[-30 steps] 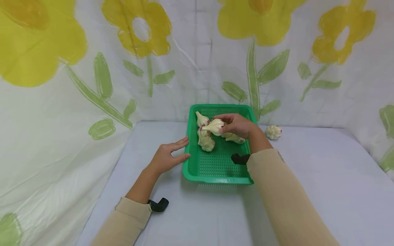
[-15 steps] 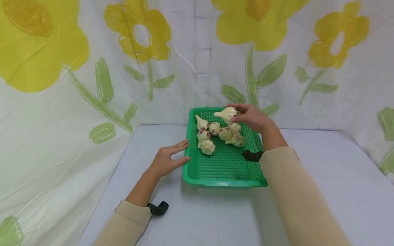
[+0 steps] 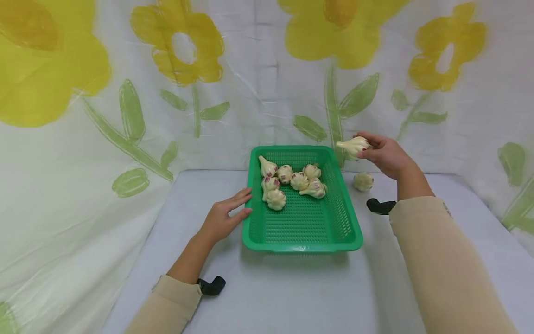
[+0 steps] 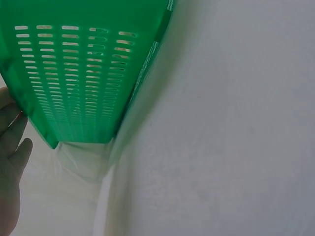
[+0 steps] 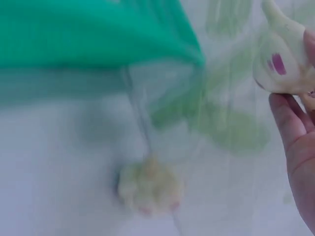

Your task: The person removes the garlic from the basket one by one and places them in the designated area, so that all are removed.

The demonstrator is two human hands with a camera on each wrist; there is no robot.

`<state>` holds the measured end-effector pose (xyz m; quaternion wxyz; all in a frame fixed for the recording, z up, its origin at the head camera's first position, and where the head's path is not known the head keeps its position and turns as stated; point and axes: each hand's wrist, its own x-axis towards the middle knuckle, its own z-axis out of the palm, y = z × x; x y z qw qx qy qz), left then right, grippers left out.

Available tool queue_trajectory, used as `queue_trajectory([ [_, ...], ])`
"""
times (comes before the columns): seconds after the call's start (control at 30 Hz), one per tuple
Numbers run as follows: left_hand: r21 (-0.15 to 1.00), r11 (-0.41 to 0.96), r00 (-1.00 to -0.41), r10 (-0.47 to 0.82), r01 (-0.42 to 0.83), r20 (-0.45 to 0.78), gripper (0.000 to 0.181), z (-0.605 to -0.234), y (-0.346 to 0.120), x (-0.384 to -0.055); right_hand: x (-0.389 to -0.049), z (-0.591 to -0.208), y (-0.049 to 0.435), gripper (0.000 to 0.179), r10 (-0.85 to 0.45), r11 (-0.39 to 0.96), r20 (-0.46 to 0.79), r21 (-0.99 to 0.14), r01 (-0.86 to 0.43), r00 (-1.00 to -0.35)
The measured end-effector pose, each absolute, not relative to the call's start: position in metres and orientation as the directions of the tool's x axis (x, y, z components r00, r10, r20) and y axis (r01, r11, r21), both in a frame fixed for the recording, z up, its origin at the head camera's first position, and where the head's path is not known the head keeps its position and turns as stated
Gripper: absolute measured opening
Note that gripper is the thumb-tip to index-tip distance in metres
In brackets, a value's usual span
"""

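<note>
My right hand (image 3: pixel 385 155) holds a garlic bulb (image 3: pixel 354 146) between thumb and fingers, raised beyond the basket's right rim. In the right wrist view the held bulb (image 5: pixel 285 54) shows purple streaks and a long stem. Below it another garlic bulb (image 3: pixel 363 182) lies on the table. My left hand (image 3: pixel 223 218) touches the left rim of the green plastic basket (image 3: pixel 302 247) with its fingertips, fingers fairly straight. Several garlic bulbs (image 3: pixel 299 181) sit grouped toward the back of the basket. From the left wrist view, the fingers (image 4: pixel 12 128) meet the basket's slotted side (image 4: pixel 74 73).
The table (image 3: pixel 288 297) has a white cover. Behind it hangs a white curtain (image 3: pixel 233 153) printed with yellow flowers and green leaves. Black cameras sit at both wrists, the right one (image 3: pixel 380 206) near the basket's right side.
My right hand has carried the garlic bulb from over the basket to the right, past its rim. The left hand stays at the left rim.
</note>
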<state>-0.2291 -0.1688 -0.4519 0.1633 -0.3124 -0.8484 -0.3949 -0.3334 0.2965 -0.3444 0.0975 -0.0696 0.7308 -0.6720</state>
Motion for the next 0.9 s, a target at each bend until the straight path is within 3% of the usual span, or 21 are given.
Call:
queue_trajectory([
  [0.3, 0.587, 0.513, -0.780, 0.392, 0.626, 0.488, 0.047, -0.447, -0.173, -0.225, -0.327, -0.370, 0.343, 0.082, -0.115, 0.057, -0.126, -0.991, 0.120, -0.985],
  [0.6, 0.599, 0.503, -0.782, 0.398, 0.623, 0.480, 0.047, -0.450, -0.172, -0.228, -0.316, -0.411, 0.363, 0.089, 0.051, -0.220, -0.209, -0.956, 0.193, -0.977],
  [0.9, 0.615, 0.491, -0.787, 0.406, 0.617, 0.465, 0.046, -0.451, -0.169, -0.229, -0.313, -0.439, 0.362, 0.091, 0.335, -0.172, -0.325, -0.944, 0.282, -0.884],
])
